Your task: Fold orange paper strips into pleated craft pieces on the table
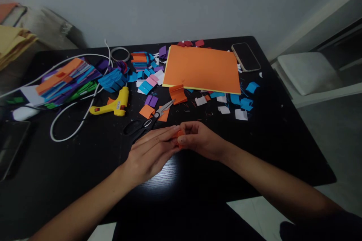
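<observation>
Both hands meet over the near middle of the black table, fingers closed around a small piece of orange paper (180,138). My left hand (152,153) covers it from the left with its fingers pressed together. From the right, my right hand (202,140) pinches the same piece between thumb and fingers. Much of the paper is hidden by the fingers. Just beyond my left hand lie black-handled scissors (157,115), blades partly apart, their lower handle partly behind the hand. Folded orange paper pieces (178,94) and a purple piece (151,100) lie around the blades.
A yellow glue gun (113,105) lies left of the scissors, with a looped white cable (52,128) nearby. Bundles of coloured paper strips (70,79) are piled at the left. Orange sheets (202,68) and a phone (246,57) lie at the back; paper scraps (241,114) are scattered right.
</observation>
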`<move>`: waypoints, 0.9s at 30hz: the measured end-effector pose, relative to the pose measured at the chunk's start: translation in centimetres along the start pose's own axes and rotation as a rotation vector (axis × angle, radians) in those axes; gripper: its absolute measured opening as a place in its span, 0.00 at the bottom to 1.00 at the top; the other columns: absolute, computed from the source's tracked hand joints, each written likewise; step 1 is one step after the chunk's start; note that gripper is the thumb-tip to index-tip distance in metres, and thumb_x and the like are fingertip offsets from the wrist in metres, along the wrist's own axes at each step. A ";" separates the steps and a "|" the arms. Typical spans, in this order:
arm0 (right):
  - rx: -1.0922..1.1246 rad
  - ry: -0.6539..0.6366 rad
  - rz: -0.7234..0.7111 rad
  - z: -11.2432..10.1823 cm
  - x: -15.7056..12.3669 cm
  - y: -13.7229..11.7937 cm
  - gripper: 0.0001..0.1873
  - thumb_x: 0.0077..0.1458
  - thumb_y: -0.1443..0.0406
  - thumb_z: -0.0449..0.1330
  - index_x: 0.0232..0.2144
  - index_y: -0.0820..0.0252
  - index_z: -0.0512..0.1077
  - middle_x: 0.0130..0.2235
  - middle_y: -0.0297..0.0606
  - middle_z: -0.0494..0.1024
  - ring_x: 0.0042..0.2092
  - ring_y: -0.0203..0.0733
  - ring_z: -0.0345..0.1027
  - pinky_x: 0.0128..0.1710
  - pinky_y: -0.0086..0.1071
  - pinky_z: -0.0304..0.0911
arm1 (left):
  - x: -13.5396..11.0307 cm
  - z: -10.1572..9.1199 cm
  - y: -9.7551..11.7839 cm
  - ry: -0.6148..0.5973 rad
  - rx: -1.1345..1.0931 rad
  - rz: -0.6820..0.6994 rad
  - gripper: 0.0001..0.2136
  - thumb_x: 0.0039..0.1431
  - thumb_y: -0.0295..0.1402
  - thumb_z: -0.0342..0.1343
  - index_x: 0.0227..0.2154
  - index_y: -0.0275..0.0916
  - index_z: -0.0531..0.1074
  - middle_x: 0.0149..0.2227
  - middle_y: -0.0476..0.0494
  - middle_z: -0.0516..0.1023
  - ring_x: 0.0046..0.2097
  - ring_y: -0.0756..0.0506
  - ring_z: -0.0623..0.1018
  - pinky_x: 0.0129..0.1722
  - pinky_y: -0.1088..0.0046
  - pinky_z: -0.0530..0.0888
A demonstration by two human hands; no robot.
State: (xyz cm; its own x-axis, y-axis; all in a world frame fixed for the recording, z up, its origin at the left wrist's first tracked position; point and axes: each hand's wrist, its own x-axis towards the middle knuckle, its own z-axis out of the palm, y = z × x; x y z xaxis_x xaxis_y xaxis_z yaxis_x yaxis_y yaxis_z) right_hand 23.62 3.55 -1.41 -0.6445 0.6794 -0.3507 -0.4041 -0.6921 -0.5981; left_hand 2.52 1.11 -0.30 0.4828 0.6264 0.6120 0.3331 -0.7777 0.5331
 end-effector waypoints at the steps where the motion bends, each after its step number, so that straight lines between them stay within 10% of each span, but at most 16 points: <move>1: 0.001 0.001 -0.004 0.0 0.0 0.0 0.18 0.46 0.65 0.80 0.25 0.61 0.73 0.27 0.28 0.79 0.29 0.28 0.72 0.34 0.24 0.68 | 0.0 0.0 0.0 -0.004 -0.002 -0.002 0.11 0.63 0.23 0.65 0.48 0.36 0.77 0.55 0.34 0.83 0.57 0.38 0.83 0.54 0.59 0.84; 27: -0.118 -0.016 -0.034 0.6 -0.1 0.6 0.20 0.45 0.66 0.79 0.23 0.60 0.69 0.25 0.25 0.76 0.28 0.31 0.72 0.33 0.26 0.67 | -0.1 0.2 0.3 0.013 -0.105 -0.118 0.13 0.60 0.25 0.68 0.43 0.41 0.71 0.49 0.36 0.85 0.51 0.42 0.86 0.48 0.64 0.85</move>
State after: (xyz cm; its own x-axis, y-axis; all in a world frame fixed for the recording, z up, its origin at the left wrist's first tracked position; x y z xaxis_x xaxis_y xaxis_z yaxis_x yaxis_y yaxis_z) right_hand 23.05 2.97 -1.28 -0.6427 0.6971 -0.3176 -0.3476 -0.6349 -0.6900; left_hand 2.77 0.77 -0.29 0.4342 0.7143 0.5489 0.2998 -0.6892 0.6597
